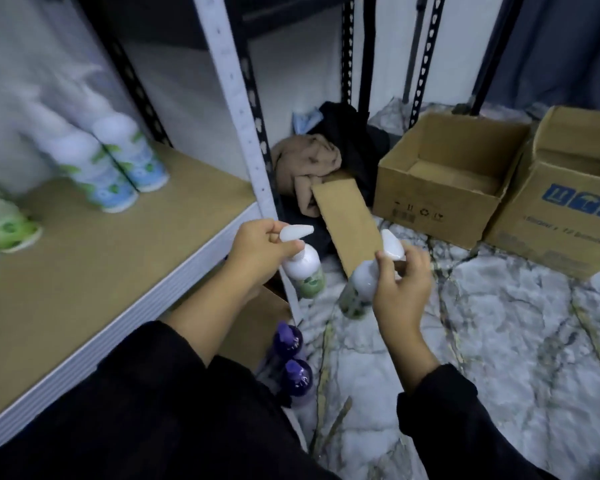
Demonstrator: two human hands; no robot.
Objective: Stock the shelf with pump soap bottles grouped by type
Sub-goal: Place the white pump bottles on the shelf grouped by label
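Note:
My left hand (257,249) grips the neck of a white pump bottle with a green label (305,268), held just off the shelf's front corner. My right hand (400,289) pinches the pump neck of a second green-label bottle (359,289), which hangs tilted over the floor. On the brown shelf board (118,265) stand two blue-label pump bottles (118,168) at the back and green-label bottles (4,226) at the far left edge. Two purple pump bottles (295,362) sit in a cardboard box (253,327) under my left arm.
A white shelf post (243,133) rises at the shelf corner. Two open cardboard boxes (447,174) (561,202) stand on the marble-patterned floor (499,341) at the right. A brown and black cloth pile (319,161) and a cardboard flap (350,223) lie behind the post.

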